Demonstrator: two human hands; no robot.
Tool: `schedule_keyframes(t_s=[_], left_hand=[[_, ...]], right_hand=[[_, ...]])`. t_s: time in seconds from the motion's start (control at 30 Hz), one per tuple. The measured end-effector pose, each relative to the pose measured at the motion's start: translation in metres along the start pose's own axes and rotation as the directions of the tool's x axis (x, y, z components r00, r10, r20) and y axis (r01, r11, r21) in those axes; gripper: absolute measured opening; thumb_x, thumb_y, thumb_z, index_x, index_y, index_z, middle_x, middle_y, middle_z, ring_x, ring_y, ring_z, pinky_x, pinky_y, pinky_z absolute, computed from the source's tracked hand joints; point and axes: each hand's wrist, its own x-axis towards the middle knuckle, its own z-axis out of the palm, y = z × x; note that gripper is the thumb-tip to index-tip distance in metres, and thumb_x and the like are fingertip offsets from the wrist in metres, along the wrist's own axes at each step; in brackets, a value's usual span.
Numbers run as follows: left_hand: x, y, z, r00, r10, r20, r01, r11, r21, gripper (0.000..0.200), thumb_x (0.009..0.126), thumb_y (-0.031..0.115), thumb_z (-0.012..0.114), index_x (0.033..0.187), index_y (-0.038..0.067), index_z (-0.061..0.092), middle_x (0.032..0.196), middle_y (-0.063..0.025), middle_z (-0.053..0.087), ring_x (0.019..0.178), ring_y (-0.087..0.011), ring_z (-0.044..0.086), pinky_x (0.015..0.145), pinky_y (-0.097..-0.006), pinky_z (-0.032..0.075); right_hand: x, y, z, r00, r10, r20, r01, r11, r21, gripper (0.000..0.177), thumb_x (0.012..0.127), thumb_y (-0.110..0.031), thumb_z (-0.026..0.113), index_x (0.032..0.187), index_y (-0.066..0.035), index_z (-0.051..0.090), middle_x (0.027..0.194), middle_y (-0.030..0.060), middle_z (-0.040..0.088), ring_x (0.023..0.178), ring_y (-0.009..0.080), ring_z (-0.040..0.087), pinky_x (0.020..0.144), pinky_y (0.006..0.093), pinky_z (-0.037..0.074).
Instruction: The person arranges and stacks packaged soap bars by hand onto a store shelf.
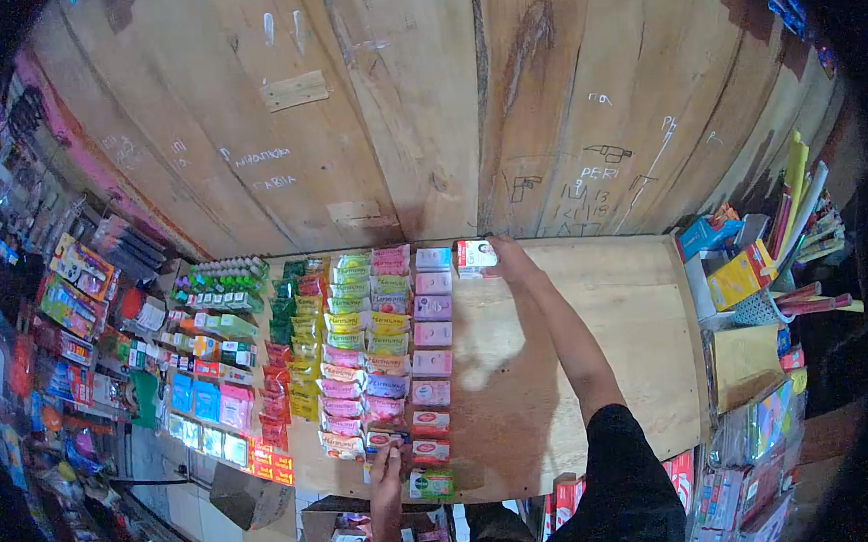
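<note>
At the back edge of the wooden tabletop (596,361), my right hand (514,260) is closed on a small red-and-white soap box (476,255). Just left of it, a column of boxed soaps (430,335) runs from back to front in pink, purple and red-and-white. Near the front edge, my left hand (387,466) has its fingers bent around a small soap pack (384,439), mostly covered by them. Wrapped soaps (388,322) marked Harmony form two columns beyond that hand. A green soap box (431,483) lies to its right.
Sachets (304,361), small bottles (224,282) and small boxes fill the left of the tabletop. A plank wall (425,105) rises behind. On the right stand a basket (755,307) and stacked packets. An open carton (320,532) with packs sits below the front edge.
</note>
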Motion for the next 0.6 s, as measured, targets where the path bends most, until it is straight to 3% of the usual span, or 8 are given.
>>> schedule_keyframes(t_s=[0.17,0.23,0.27,0.33,0.37,0.43,0.47,0.6], left_hand=[[0.0,-0.005,-0.018,0.998,0.023,0.057,-0.026,0.998,0.065,0.033,0.101,0.025,0.046,0.119,-0.001,0.057,0.114,-0.0078,0.061,0.105,-0.0164,0.057,0.095,-0.0303,0.042],[-0.014,0.011,-0.017,0.999,0.019,0.051,-0.022,0.998,0.053,0.035,0.102,0.026,0.046,0.12,-0.001,0.056,0.114,-0.0076,0.061,0.104,-0.0165,0.057,0.094,-0.0294,0.042],[-0.016,0.001,-0.024,0.998,0.065,0.009,-0.065,0.998,0.01,0.037,0.102,0.029,0.045,0.12,-0.001,0.056,0.112,-0.008,0.062,0.104,-0.0167,0.058,0.091,-0.0312,0.044],[-0.037,0.016,-0.033,0.998,0.058,-0.027,-0.055,0.993,0.103,0.037,0.101,0.03,0.046,0.121,0.0,0.055,0.109,-0.0082,0.063,0.101,-0.0169,0.059,0.088,-0.0324,0.046],[-0.046,0.021,-0.041,0.997,0.057,-0.046,-0.049,0.987,0.154,0.037,0.101,0.031,0.046,0.121,0.0,0.055,0.108,-0.0083,0.063,0.099,-0.017,0.06,0.087,-0.0331,0.047],[-0.06,0.007,-0.068,0.991,-0.009,-0.133,0.015,0.999,0.044,0.035,0.101,0.031,0.047,0.115,0.001,0.056,0.096,-0.0074,0.064,0.087,-0.0176,0.062,0.079,-0.0334,0.049],[-0.066,0.011,-0.08,0.97,0.195,-0.144,-0.142,0.939,0.313,0.033,0.101,0.031,0.047,0.11,0.001,0.057,0.092,-0.0064,0.063,0.084,-0.0168,0.061,0.077,-0.033,0.049],[-0.098,-0.048,-0.171,0.952,0.279,-0.129,-0.169,0.825,0.539,0.029,0.1,0.027,0.047,0.1,0.001,0.06,0.083,-0.0047,0.059,0.076,-0.0158,0.055,0.072,-0.031,0.047]], right_hand=[[-0.01,-0.014,-0.001,0.995,-0.02,-0.099,0.008,0.993,-0.118,0.05,0.064,-0.008,0.079,0.11,0.0,0.06,0.104,0.0212,0.06,0.095,0.0379,0.058,0.087,0.0414,0.048],[-0.024,-0.03,0.002,0.958,0.189,-0.218,-0.109,0.937,0.331,0.04,0.072,-0.005,0.072,0.11,-0.001,0.06,0.102,0.0194,0.062,0.091,0.0361,0.06,0.085,0.04,0.051],[-0.035,-0.039,0.004,0.911,0.396,-0.119,-0.156,0.595,0.788,0.034,0.077,-0.005,0.068,0.11,-0.002,0.061,0.1,0.0191,0.063,0.089,0.0357,0.061,0.084,0.0399,0.052],[-0.077,-0.1,-0.009,0.932,0.326,-0.158,-0.15,0.743,0.652,0.024,0.086,-0.009,0.061,0.108,-0.001,0.062,0.098,0.0178,0.065,0.088,0.0331,0.064,0.082,0.0394,0.053],[-0.105,-0.158,-0.029,0.982,0.001,-0.19,-0.011,0.999,-0.051,0.021,0.09,-0.013,0.057,0.107,0.0,0.062,0.098,0.0168,0.066,0.088,0.031,0.066,0.082,0.039,0.054],[-0.169,-0.231,-0.021,0.987,0.16,0.0,-0.156,0.964,0.217,0.018,0.091,-0.015,0.056,0.096,0.002,0.062,0.085,0.0126,0.062,0.083,0.0172,0.061,0.076,0.0316,0.05],[-0.206,-0.259,-0.007,0.972,0.213,0.101,-0.235,0.911,0.339,0.019,0.092,-0.016,0.056,0.092,0.002,0.061,0.08,0.0113,0.061,0.081,0.0123,0.059,0.073,0.0293,0.049],[-0.341,-0.384,0.062,0.794,0.177,0.582,-0.445,0.821,0.358,0.02,0.09,-0.019,0.063,0.096,-0.001,0.063,0.086,0.0153,0.063,0.085,0.0189,0.064,0.076,0.0333,0.051]])
